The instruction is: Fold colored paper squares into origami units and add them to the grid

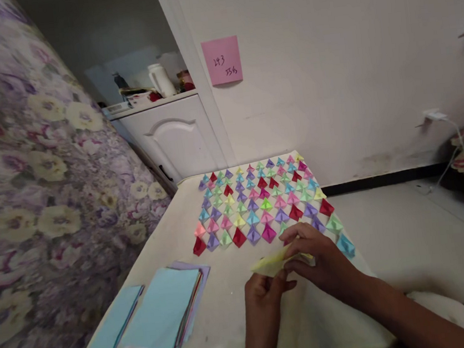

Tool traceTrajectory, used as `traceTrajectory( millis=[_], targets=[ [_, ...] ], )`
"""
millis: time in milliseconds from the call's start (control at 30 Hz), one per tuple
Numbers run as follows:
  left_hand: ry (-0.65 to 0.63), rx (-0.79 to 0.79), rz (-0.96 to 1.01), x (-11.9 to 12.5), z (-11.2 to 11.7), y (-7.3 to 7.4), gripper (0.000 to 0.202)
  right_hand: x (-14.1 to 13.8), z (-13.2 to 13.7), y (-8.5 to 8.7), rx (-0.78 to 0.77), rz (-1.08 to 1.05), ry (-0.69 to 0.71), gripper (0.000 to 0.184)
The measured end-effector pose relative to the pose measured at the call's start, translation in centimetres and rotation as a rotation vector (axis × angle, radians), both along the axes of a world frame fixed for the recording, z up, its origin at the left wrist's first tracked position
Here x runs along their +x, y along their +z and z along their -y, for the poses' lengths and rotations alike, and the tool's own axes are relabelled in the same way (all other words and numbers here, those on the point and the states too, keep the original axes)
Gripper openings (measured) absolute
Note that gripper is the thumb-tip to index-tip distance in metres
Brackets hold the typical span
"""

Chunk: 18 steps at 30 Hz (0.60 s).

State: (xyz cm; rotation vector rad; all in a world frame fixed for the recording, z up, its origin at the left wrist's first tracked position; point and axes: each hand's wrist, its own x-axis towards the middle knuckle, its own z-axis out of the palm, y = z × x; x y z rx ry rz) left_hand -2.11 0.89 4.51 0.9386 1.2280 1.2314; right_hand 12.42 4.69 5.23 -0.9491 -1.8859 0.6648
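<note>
Above the near part of the cream-covered table (232,319), a partly folded piece of yellow paper (267,265) is held between my two hands. My left hand (266,295) pinches its lower edge with thumb and fingers. On the right side of the paper, my right hand (310,249) grips it with bent fingers, which hide part of the folds. Just beyond the hands lie rows of small folded paper pieces (268,232) in red, purple, green, pink, blue and yellow. A blue folded piece (345,246) sits near the table's right edge, beside my right wrist.
A stack of coloured paper sheets (166,310) and a narrower blue stack (113,324) lie at the table's left. A floral curtain (52,217) hangs along the left side. Behind the table are a white cabinet (173,141) and a wall with a pink note (222,60).
</note>
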Motion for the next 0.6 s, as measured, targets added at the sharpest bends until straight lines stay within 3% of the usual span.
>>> traceTrajectory(
  millis=[167, 600],
  targets=[
    [0.023, 0.036, -0.130, -0.5, -0.2, -0.4, 0.019, 0.1, -0.4, -0.4, -0.191, 0.043, -0.027, 0.009],
    [-0.074, -0.048, -0.126, -0.3, -0.6, -1.5, 0.021, 0.0, -0.6, -0.8, -0.321, 0.007, -0.026, 0.011]
  ],
)
